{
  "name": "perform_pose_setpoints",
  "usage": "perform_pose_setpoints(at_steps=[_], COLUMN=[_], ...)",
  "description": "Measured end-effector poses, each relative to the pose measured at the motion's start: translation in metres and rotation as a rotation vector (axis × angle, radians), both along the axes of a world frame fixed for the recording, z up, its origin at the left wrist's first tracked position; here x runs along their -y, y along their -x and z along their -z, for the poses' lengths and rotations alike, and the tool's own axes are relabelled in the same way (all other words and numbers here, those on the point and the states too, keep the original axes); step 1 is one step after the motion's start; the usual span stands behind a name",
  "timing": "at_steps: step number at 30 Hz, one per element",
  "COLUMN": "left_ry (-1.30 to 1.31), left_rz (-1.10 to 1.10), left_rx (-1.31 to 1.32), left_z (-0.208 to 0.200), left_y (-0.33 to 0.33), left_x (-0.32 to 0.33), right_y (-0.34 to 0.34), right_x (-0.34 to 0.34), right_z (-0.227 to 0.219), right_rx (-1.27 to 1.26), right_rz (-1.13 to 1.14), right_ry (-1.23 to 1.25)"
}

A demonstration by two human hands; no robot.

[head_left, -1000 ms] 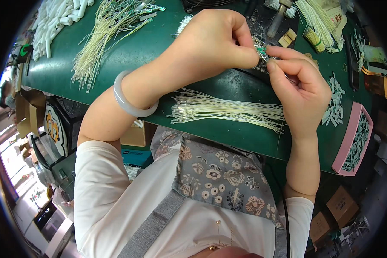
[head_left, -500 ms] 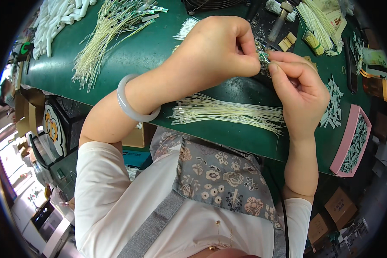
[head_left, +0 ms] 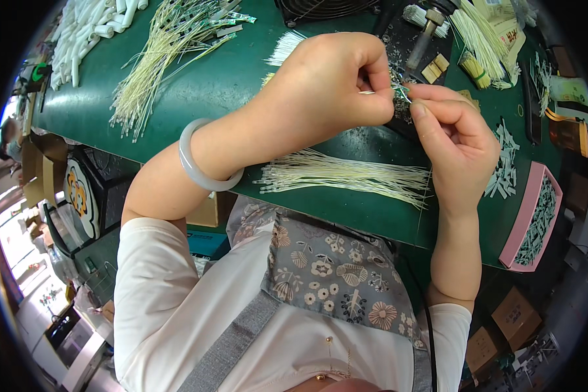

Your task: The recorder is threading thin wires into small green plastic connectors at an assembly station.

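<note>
My left hand (head_left: 336, 81) is closed, thumb and curled fingers pinching a small green circuit board (head_left: 399, 92) at their tips. Opposite it, thumb and forefinger of my right hand (head_left: 460, 127) pinch a thin white wire (head_left: 406, 98) that reaches the board. The fingers partly hide how board and wire meet. Just beyond the fingertips stands a soldering iron (head_left: 427, 36) in a holder, pointing down toward a dark, debris-strewn area. Below my hands, a flat bundle of pale yellow-white wires (head_left: 353, 174) lies across the green table (head_left: 255, 225).
Wires with small boards (head_left: 163, 65) and white tubes (head_left: 91, 36) lie at the left. A black fan (head_left: 326, 8) stands at the back. On the right are loose grey-green strips (head_left: 505, 160) and a pink box (head_left: 517, 245) of small parts. More wires (head_left: 480, 36) lie far right.
Both hands have shifted very slightly toward me, and the fingertips now sit a little lower. The white wire between them shows more clearly.
</note>
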State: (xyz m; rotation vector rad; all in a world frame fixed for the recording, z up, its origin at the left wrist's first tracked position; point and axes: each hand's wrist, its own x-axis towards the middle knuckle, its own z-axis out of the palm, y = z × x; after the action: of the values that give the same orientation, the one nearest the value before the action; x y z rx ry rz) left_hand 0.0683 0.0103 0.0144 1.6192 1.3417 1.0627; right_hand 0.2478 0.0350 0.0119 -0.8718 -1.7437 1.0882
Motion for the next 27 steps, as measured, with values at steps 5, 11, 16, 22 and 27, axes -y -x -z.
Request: perform_pose_setpoints(at_steps=[5,11,16,22,27], left_ry=[-0.151,-0.138,-0.142,-0.145,-0.194], left_rz=[-0.014,-0.030,-0.036,-0.065,-0.095], left_rx=[-0.089,-0.106,-0.120,-0.084,-0.084], left_z=[0.0008,-0.0020,-0.0026,-0.0032,-0.0054], left_y=[0.0016,-0.0012,-0.0005,-0.0020,-0.0021], left_x=[-0.0009,-0.0019,-0.0027,-0.0052,-0.0051], right_y=[0.0022,0.0014,0.0032,0.0048,0.0043], right_x=[0.0004,-0.0002,0.0002,-0.0004,-0.0002], right_z=[-0.0015,0.0018,-0.0007,-0.0014,-0.0008], right_rx=[-0.008,-0.007,-0.004,-0.010,-0.053], right_rz=[-0.003,0.016,0.021,0.031,0.013], right_ry=[-0.006,-0.058,-0.047,-0.068,-0.002])
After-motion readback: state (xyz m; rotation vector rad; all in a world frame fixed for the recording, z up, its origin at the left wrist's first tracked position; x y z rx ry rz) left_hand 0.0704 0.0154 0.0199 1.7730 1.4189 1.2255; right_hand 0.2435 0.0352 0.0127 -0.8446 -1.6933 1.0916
